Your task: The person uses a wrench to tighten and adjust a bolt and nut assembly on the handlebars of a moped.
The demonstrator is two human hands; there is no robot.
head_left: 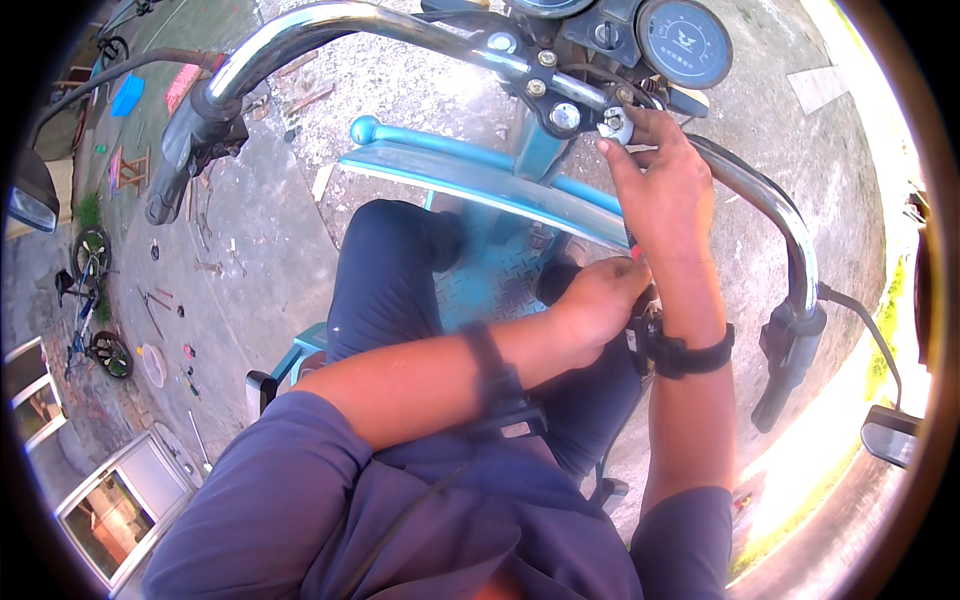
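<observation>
My right hand (668, 190) reaches up to the middle of the chrome handlebar (400, 28) of a blue vehicle. Its thumb and fingers close around a small whitish metal piece (615, 125) beside the clamp bolts (565, 117). My left hand (600, 305) is crossed over to the right, below the blue bar panel (480, 190) and next to my right wrist. Its fingers are closed, and a bit of something red (636, 253) shows at their tips; the rest of it is hidden. Both wrists wear dark straps.
Round gauges (685, 42) stand just beyond the clamp. Black grips (785, 365) and mirrors (890, 437) flank me. On the concrete at left lie a bicycle (90, 300), a blue bin (127, 95) and scattered tools. A white-framed window (125, 505) is at lower left.
</observation>
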